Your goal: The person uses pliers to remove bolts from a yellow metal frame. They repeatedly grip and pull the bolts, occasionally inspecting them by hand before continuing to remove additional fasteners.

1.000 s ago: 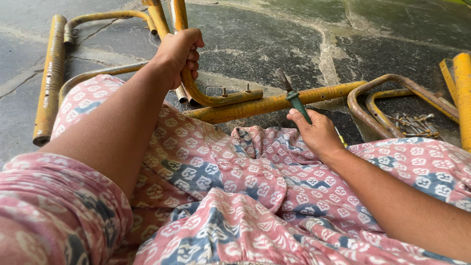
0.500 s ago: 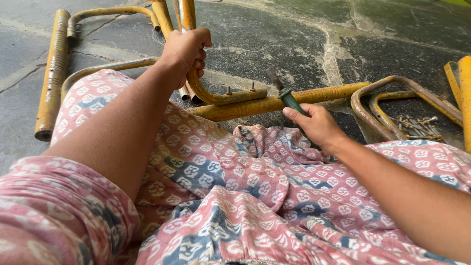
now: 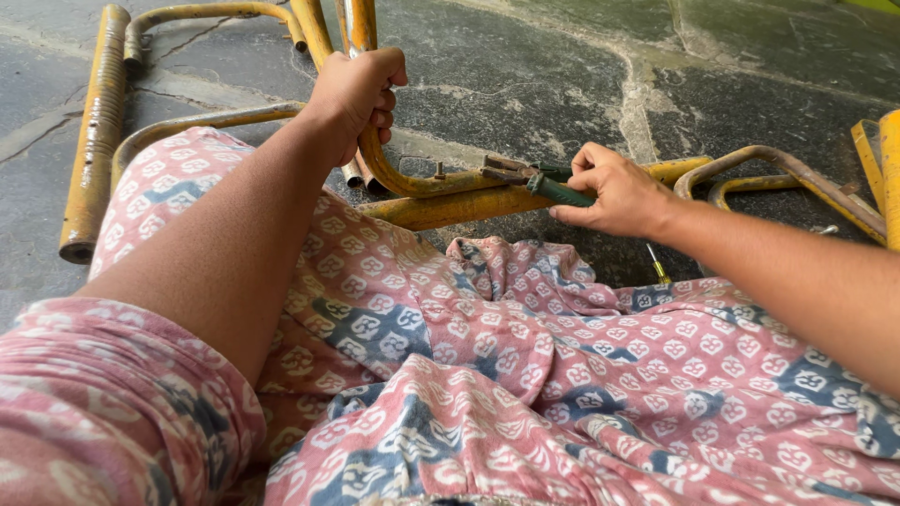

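Note:
My left hand (image 3: 357, 95) grips a curved yellow metal tube (image 3: 412, 183) of a rusty frame that lies on the stone floor. My right hand (image 3: 614, 190) holds green-handled pliers (image 3: 539, 180), whose jaws are closed on a bolt on the yellow tube, next to a small upright bolt (image 3: 437, 171). A straight yellow tube (image 3: 450, 206) runs just under the pliers. My lap is covered by pink and blue patterned cloth (image 3: 525, 375).
More yellow tubes lie around: a thick one (image 3: 94, 131) at the left, a bent one (image 3: 797, 178) at the right, another (image 3: 886, 159) at the right edge. A thin yellow-tipped tool (image 3: 656, 264) lies by the cloth. Grey stone floor (image 3: 562, 66) beyond.
My right hand has lifted off the cloth and swung the pliers left onto the bolt on the yellow tube. My left hand has kept its grip on the curved tube.

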